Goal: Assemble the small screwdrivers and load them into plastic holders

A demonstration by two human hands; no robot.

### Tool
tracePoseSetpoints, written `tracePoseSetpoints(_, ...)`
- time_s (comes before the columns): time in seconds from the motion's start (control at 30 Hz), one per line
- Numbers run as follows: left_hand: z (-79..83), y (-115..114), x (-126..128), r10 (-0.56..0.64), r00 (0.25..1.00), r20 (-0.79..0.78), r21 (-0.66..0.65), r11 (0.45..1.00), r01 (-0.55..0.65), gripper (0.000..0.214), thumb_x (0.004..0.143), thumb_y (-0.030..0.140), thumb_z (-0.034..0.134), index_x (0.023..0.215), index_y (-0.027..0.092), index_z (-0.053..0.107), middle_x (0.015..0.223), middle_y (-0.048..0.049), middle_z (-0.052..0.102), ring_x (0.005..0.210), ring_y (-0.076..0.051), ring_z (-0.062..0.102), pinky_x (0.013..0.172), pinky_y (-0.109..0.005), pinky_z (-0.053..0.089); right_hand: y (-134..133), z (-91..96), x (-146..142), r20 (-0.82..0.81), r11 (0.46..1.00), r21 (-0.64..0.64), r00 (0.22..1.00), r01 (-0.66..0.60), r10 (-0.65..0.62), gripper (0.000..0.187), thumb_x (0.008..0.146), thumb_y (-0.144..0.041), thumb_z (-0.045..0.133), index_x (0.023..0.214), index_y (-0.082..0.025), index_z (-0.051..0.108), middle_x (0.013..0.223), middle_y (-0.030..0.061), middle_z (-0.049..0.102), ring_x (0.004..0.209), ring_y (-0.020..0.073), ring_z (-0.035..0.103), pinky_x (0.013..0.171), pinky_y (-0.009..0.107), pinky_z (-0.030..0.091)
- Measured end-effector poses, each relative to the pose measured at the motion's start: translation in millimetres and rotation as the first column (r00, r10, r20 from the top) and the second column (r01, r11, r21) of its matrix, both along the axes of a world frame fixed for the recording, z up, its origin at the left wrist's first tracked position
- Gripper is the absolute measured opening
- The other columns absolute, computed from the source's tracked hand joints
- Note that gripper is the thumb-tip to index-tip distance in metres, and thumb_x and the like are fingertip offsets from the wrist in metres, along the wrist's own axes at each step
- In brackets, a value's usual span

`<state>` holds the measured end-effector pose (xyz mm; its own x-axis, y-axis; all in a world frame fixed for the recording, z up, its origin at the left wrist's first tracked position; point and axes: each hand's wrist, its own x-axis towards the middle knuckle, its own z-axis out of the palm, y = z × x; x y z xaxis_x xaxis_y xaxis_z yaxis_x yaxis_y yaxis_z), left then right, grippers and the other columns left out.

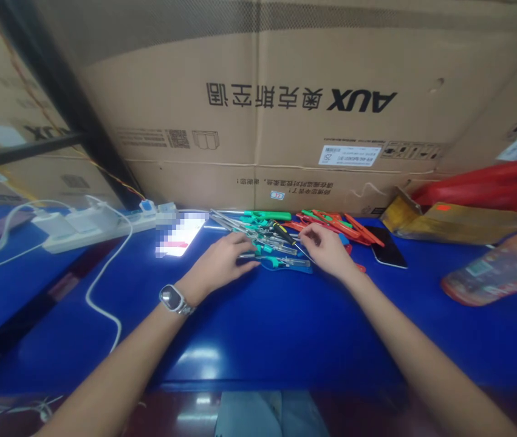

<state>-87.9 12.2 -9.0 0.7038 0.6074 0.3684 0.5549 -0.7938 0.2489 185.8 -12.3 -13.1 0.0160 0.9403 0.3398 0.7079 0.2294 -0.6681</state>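
Observation:
My left hand (228,258) is at the near left of a pile on the blue table, thumb and fingers curled around the metal tube of a teal long-necked lighter (280,262). My right hand (328,249) is at the right of the pile with thumb and fingertips pinched together; what they hold cannot be made out. Close to its fingertips lies a screwdriver (282,230) with a black and yellow handle. More green and teal lighters (267,215) with metal tubes lie behind. Red-orange plastic pieces (353,227) are heaped beyond my right hand.
A lit phone (183,235) lies left of the pile, a dark phone (388,247) right. A white power strip (89,233) with cables is at left. A large carton (258,109) stands behind. At right are an open box (449,221) and a bottle (495,270) lying down.

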Motion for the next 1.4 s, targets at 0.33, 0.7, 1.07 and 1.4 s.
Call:
tracePoseSetpoints(0.33, 15.4, 3, 64, -0.139, 0.984, 0.113, -0.028, 0.989, 0.143, 0.023, 0.096, 0.034, 0.054, 0.094, 0.019, 0.071, 0.094, -0.0060, 0.067, 0.092, -0.021, 0.063, 0.085, -0.036, 0.051, -24, 5.6, 53, 0.524, 0.998, -0.020, 0.849, -0.061, 0.063, 0.042, 0.079, -0.009, 0.053, 0.116, -0.020, 0.067, 0.125, 0.0085, 0.066, 0.113, 0.0315, 0.050, 0.095, 0.048, 0.038)
tracePoseSetpoints(0.7, 2.6, 5, 103, -0.061, 0.973, 0.224, -0.083, 0.993, 0.082, 0.021, 0.096, 0.031, 0.055, 0.086, 0.018, 0.069, 0.089, -0.0051, 0.066, 0.087, -0.020, 0.062, 0.083, -0.035, 0.050, -3, 16.9, 60, 0.714, 0.980, -0.140, 0.671, -0.141, 0.198, 0.035, 0.078, -0.012, 0.063, 0.111, -0.020, 0.069, 0.117, 0.0115, 0.069, 0.116, 0.0341, 0.052, 0.100, 0.053, 0.029)
tracePoseSetpoints(1.07, 0.0, 5, 93, -0.007, 0.937, 0.349, -0.056, 0.998, 0.028, 0.021, 0.096, 0.025, 0.050, 0.112, 0.018, 0.062, 0.111, -0.0089, 0.063, 0.107, -0.022, 0.060, 0.094, -0.039, 0.050, -25, 26.4, 64, 0.501, 0.995, 0.043, 0.864, -0.087, 0.054, 0.034, 0.084, -0.017, 0.059, 0.118, -0.020, 0.066, 0.118, 0.0114, 0.063, 0.107, 0.0283, 0.061, 0.097, 0.045, 0.043)
tracePoseSetpoints(1.4, 3.3, 8, 17, 0.186, 0.907, 0.378, -0.196, 0.973, -0.118, 0.023, 0.096, 0.025, 0.046, 0.104, 0.018, 0.066, 0.104, -0.0068, 0.073, 0.096, -0.021, 0.067, 0.084, -0.036, 0.053, -35, -2.9, -6, 0.199, 0.943, 0.052, 0.929, -0.328, 0.312, 0.032, 0.087, -0.024, 0.067, 0.118, -0.021, 0.067, 0.119, 0.0093, 0.065, 0.112, 0.0250, 0.062, 0.101, 0.043, 0.047)
